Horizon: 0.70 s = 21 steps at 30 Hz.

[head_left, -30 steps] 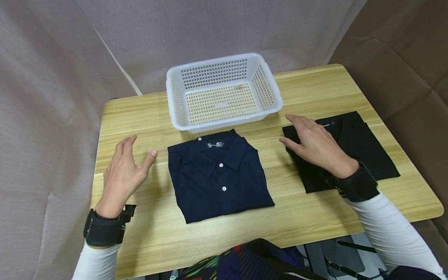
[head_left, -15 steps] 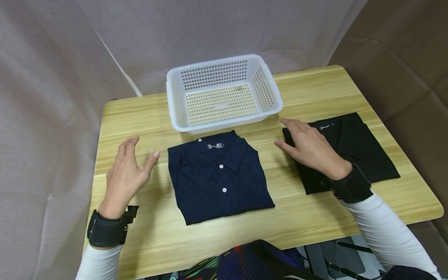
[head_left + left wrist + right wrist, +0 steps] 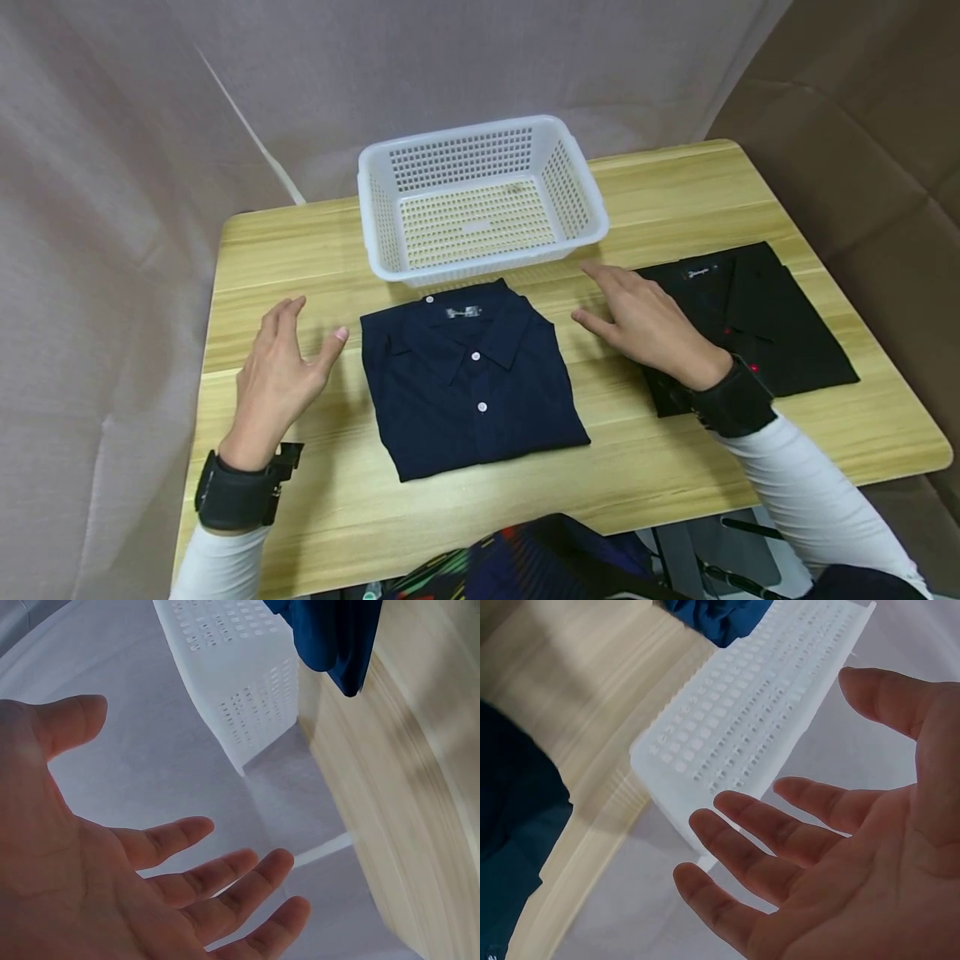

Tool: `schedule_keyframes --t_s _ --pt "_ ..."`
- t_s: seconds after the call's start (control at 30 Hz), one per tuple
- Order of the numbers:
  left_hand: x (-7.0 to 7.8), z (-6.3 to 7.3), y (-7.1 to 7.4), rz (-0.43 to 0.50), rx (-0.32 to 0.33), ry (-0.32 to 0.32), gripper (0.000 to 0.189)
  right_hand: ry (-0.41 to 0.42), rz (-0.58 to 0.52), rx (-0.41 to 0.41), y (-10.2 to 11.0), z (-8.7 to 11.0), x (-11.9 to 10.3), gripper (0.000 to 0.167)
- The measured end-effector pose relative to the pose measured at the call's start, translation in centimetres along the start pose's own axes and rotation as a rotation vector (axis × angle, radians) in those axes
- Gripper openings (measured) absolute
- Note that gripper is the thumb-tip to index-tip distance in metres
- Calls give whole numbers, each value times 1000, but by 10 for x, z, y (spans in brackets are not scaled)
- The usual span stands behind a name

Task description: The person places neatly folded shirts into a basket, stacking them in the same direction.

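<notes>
A folded navy shirt with white buttons lies between my hands on the wooden table, collar toward the back. To its left my left hand hovers with relaxed, spread fingers and holds nothing. My right hand, likewise spread and holding nothing, is above the gap between the navy shirt and a folded black shirt, overlapping the black one's left side in the head view. Each wrist view shows the bare palm and loosely bent fingers, with a corner of the navy shirt at the top.
A white perforated plastic basket stands at the back middle of the table, just behind the navy shirt's collar. Grey cloth hangs behind the table, and a brown surface rises along the right side.
My right hand has moved left, off much of the black shirt and toward the navy one. The left hand has drifted slightly right. Both shirts and the basket stay where they were.
</notes>
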<state>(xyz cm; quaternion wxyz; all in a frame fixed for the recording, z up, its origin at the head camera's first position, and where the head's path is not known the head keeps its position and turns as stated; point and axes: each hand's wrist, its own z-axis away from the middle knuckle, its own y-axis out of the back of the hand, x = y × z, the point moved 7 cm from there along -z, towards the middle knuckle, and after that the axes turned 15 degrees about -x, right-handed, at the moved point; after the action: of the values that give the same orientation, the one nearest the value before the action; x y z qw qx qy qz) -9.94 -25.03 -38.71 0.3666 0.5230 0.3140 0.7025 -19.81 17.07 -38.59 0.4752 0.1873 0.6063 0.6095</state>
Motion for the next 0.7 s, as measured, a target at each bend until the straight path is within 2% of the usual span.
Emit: schedule_keyframes --t_s 0.27,0.7 --pt "-2 1 -8 33 -35 35 88 27 -12 9 -6 -3 -6 69" --pt "-1 1 -15 59 -49 15 87 9 -23 -21 -11 -5 -9 70"
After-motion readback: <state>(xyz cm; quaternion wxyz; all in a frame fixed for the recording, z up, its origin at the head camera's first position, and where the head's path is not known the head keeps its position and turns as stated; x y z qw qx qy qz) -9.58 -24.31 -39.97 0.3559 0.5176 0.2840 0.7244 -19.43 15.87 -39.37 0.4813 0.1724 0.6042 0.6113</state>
